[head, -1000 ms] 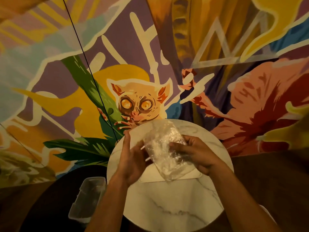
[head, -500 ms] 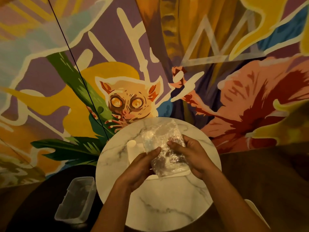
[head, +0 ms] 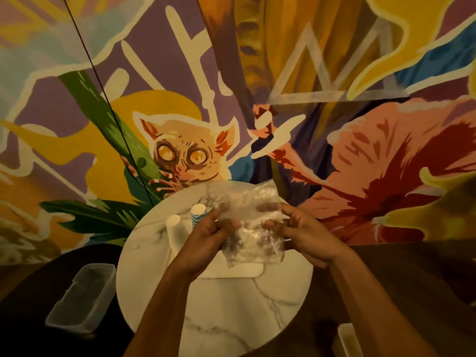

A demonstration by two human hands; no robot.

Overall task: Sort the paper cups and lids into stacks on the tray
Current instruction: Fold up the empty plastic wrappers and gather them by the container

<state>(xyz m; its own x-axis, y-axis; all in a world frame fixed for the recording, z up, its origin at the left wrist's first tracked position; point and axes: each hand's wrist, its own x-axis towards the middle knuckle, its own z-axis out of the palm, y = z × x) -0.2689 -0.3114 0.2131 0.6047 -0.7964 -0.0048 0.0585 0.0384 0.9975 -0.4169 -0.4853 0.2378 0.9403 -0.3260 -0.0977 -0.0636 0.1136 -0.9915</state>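
Note:
Both hands hold a crumpled clear plastic bag (head: 251, 222) above the white tray (head: 239, 270) on the round marble table (head: 231, 313). My left hand (head: 206, 240) pinches the bag's left side and my right hand (head: 306, 235) grips its right side. What the bag holds is too blurred to tell. Behind my left hand stand a white paper cup (head: 173, 224) and a blue-striped paper cup (head: 197, 215), upright at the tray's far left. Much of the tray is hidden by the bag and my hands.
A clear plastic box (head: 82, 297) sits low to the left of the table on a dark surface. A pale object (head: 347, 341) shows at the bottom right edge. A painted mural wall stands close behind the table. A thin black cord (head: 108, 109) runs down the wall.
My left hand closed onto the bag's left side from an open pose. The bag is now lifted and spread between both hands, uncovering the two cups behind.

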